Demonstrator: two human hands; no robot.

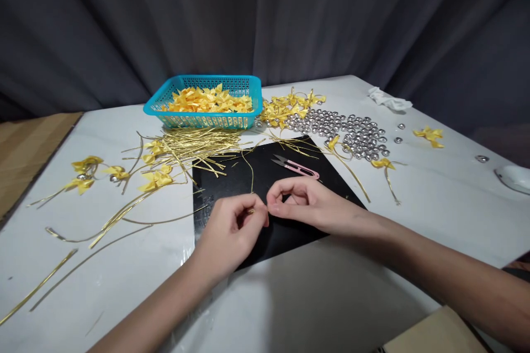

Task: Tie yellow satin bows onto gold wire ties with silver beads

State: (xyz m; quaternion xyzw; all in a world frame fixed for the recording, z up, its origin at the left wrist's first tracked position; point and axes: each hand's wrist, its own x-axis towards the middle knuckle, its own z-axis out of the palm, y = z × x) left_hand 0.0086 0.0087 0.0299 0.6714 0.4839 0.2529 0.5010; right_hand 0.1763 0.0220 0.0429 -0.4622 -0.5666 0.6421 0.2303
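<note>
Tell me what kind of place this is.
Probably a handcraft assembly table: blue basket of yellow ribbon bows, pile of gold wire ties, loose silver bells; the left hand and right hand pinch one wire tie.

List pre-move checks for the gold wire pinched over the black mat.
1. Thin gold wire pinched between left hand and right hand: ok.
2. Anything threaded on the wire's held end: cannot tell, fingers hide it.
3. Pink thread snips lying on black mat, beside right hand: ok.
4. Blue plastic basket holds yellow ribbon bows: ok.
5. Pile of silver metal bells on white table: ok.
</note>
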